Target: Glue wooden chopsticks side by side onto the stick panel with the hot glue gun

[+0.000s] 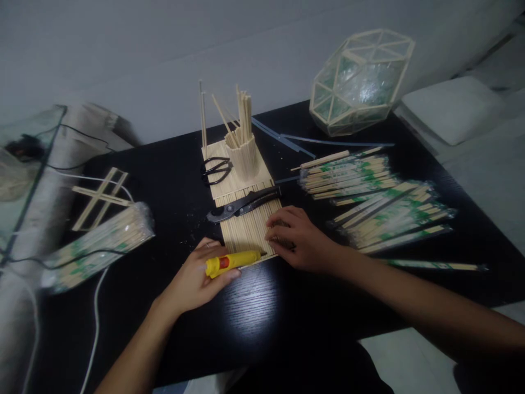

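Observation:
My left hand (202, 276) is closed around a yellow glue gun (233, 263) with a red patch on its side. Its dark tip points right, over the near edge of a panel of bamboo chopsticks (245, 230) laid side by side. At the panel's right edge, my right hand (301, 241) has its curled fingers against the sticks; the fingertips are partly hidden. Dark pliers-like cutters (245, 203) lie across the panel. Behind them, a round stick-built holder (243, 160) with loose sticks stands on a flat wooden base, beside black looped handles (215, 171).
Wrapped chopsticks (394, 213) lie in piles on the right of the black table (172, 339). On the left are a bagged bundle (100, 246), crossed sticks (100, 198) and a white cable (96, 306). A faceted stick-framed shape (361, 82) stands at the back right, near thin strips (283, 137).

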Demonstrator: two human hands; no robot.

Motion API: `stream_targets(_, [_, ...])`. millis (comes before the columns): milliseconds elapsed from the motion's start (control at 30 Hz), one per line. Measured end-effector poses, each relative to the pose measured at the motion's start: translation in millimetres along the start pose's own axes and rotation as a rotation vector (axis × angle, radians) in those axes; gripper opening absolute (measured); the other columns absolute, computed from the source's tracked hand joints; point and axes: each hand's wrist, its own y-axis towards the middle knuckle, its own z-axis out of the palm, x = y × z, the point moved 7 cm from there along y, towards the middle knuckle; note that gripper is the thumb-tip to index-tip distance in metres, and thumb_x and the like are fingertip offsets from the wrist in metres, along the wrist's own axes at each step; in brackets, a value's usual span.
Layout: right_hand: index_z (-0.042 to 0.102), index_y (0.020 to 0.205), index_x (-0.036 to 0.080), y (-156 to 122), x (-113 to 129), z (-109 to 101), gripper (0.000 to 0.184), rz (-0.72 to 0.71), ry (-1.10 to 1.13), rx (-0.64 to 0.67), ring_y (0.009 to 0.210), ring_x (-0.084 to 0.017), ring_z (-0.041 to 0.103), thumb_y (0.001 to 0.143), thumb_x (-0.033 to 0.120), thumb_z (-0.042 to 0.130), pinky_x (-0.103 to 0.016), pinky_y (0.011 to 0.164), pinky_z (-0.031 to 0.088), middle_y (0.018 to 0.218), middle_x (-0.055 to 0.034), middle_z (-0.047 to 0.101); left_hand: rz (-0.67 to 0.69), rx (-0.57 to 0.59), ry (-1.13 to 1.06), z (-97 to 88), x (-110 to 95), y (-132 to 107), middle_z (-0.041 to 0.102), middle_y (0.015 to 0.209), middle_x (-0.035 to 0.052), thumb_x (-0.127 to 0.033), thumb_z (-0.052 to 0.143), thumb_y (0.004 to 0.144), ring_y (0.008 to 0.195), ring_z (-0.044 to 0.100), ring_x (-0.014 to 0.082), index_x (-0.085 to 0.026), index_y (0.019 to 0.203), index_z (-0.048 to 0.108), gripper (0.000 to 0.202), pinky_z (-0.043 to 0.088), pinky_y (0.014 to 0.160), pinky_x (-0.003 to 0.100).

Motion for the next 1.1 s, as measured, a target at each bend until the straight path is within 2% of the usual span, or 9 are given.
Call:
stream_targets(333, [0.073, 0.102, 0.021, 0.0, -0.2, 0.7, 0.008, 0.007, -0.007, 0.003, 0.117, -0.029, 0.063, 0.101, 0.014, 0.069, -0.049, 0.105, 0.047, 0.117, -0.0098, 0.073, 0.03, -0.071, 0.04, -3.0, -1.8, 0.9, 0.071, 0.081, -0.0035, -0.031, 0.067, 0.11, 0.07, 0.063, 0.0159, -0.022, 0.097, 0.069, 0.017, 0.046, 0.081, 0.035])
stream_targets(600, [0.074, 0.103, 0.02, -0.2, -0.4, 0.9, 0.008, 0.002, -0.007, 0.004, 0.117, -0.029, 0.063, 0.101, 0.014, 0.069, -0.049, 0.105, 0.047, 0.118, -0.0109, 0.073, 0.035, -0.108, 0.075, -5.4, -4.0, 2.7, 0.064, 0.073, -0.0041, -0.029, 0.066, 0.11, 0.064, 0.058, 0.015, -0.021, 0.084, 0.062, 0.027, 0.046, 0.077, 0.035])
stream_targets(800, [0.074, 0.104, 0.021, -0.3, -0.2, 0.5, 0.01, 0.009, -0.012, 0.007, 0.118, -0.029, 0.063, 0.102, 0.014, 0.068, -0.049, 0.105, 0.047, 0.119, -0.0104, 0.073, 0.033, -0.123, 0.126, -5.6, -2.7, 2.6, 0.063, 0.072, -0.0032, -0.036, 0.062, 0.112, 0.065, 0.059, 0.0156, -0.02, 0.084, 0.061, 0.032, 0.046, 0.074, 0.035])
stream_targets(1100, [0.074, 0.104, 0.021, -0.1, -0.5, 1.1, 0.01, 0.008, -0.01, 0.007, 0.118, -0.029, 0.063, 0.102, 0.014, 0.068, -0.05, 0.105, 0.048, 0.119, -0.0109, 0.074, 0.02, -0.137, 0.127, -5.1, -0.7, 2.7, 0.065, 0.073, -0.0033, -0.036, 0.064, 0.111, 0.066, 0.059, 0.0158, -0.021, 0.085, 0.062, 0.03, 0.046, 0.076, 0.034])
